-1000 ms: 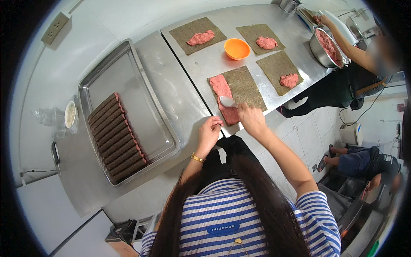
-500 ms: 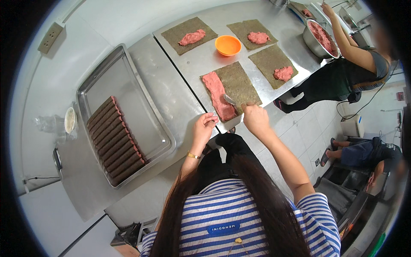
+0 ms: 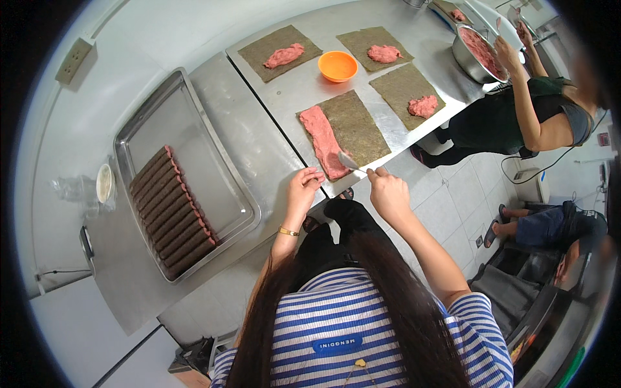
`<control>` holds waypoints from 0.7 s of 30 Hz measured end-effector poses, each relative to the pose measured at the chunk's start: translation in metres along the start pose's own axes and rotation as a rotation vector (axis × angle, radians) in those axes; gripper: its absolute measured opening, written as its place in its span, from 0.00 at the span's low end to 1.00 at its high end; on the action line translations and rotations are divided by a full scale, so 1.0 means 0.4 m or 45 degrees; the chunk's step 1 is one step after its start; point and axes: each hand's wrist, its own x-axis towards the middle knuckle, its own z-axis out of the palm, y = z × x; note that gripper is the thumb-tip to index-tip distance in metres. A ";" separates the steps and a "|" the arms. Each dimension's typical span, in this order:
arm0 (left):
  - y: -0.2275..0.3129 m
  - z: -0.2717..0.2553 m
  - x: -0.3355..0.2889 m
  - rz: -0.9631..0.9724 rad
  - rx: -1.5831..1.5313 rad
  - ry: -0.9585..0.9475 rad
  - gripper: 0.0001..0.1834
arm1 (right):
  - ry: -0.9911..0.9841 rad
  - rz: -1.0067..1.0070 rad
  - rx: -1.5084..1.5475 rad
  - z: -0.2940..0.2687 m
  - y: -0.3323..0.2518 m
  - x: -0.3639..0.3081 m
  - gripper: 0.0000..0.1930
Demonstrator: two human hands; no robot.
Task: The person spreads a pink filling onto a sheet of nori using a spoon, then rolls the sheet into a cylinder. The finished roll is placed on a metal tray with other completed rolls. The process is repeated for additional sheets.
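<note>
My right hand (image 3: 389, 194) grips the handle of a metal spoon (image 3: 347, 160), whose bowl lies at the near end of a strip of pink minced meat (image 3: 321, 139). That strip covers the left side of a dark green seaweed sheet (image 3: 359, 126) at the table's front edge. My left hand (image 3: 303, 192) hovers by the sheet's near left corner, fingers loosely curled and slightly apart, with nothing visible in them. Farther back lie more seaweed sheets, each bearing a lump of minced meat (image 3: 284, 55), around an orange bowl (image 3: 337, 66).
Left of the table seam, a metal tray (image 3: 240, 216) holds a row of seaweed rolls (image 3: 173, 210). A co-worker (image 3: 537, 119) stands at the right by a steel bowl (image 3: 467, 59) of minced meat. Another person (image 3: 550, 226) is partly visible at far right.
The spoon has moved slightly toward me, down the meat strip's near end, with my right hand. My left hand has shifted slightly left. The co-worker's arms have moved near the steel bowl.
</note>
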 end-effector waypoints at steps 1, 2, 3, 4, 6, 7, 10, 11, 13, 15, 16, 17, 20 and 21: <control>-0.001 -0.001 0.000 -0.007 -0.001 0.001 0.17 | 0.043 -0.025 -0.038 0.008 0.000 -0.001 0.10; -0.001 -0.004 0.001 -0.011 0.000 0.003 0.17 | -0.007 -0.039 -0.038 0.020 -0.006 -0.002 0.10; 0.000 -0.006 0.002 -0.031 -0.019 -0.001 0.17 | -0.042 -0.058 -0.048 0.032 -0.017 -0.006 0.11; 0.001 -0.007 0.004 -0.049 -0.040 -0.003 0.18 | -0.158 -0.034 -0.088 0.038 -0.023 -0.012 0.11; 0.005 -0.010 0.007 -0.068 -0.053 -0.016 0.18 | -0.216 -0.085 0.038 0.035 -0.022 -0.025 0.11; 0.008 -0.012 0.008 -0.071 -0.047 -0.024 0.18 | -0.261 -0.105 0.118 0.026 -0.012 -0.029 0.11; 0.016 -0.009 0.006 -0.121 -0.066 -0.024 0.18 | -0.187 -0.038 0.438 0.008 0.025 -0.002 0.12; 0.018 -0.010 0.006 -0.124 -0.052 -0.025 0.18 | -0.181 0.032 0.581 0.006 0.048 0.019 0.14; 0.017 -0.002 0.006 -0.147 -0.054 0.009 0.18 | -0.280 0.208 0.822 0.017 0.100 0.064 0.16; 0.013 0.002 0.001 -0.103 -0.013 0.012 0.18 | -0.325 0.319 1.298 0.046 0.154 0.097 0.16; 0.012 0.004 0.000 -0.108 0.000 0.037 0.18 | -0.351 0.373 1.580 0.065 0.179 0.119 0.16; 0.010 0.008 -0.003 -0.107 0.019 0.060 0.17 | -0.289 0.400 1.654 0.085 0.205 0.141 0.15; 0.007 0.018 -0.001 -0.128 0.037 0.114 0.17 | 0.267 0.364 1.104 0.148 0.250 0.204 0.13; 0.007 0.020 0.002 -0.126 0.065 0.122 0.17 | 0.267 0.368 0.798 0.148 0.274 0.212 0.11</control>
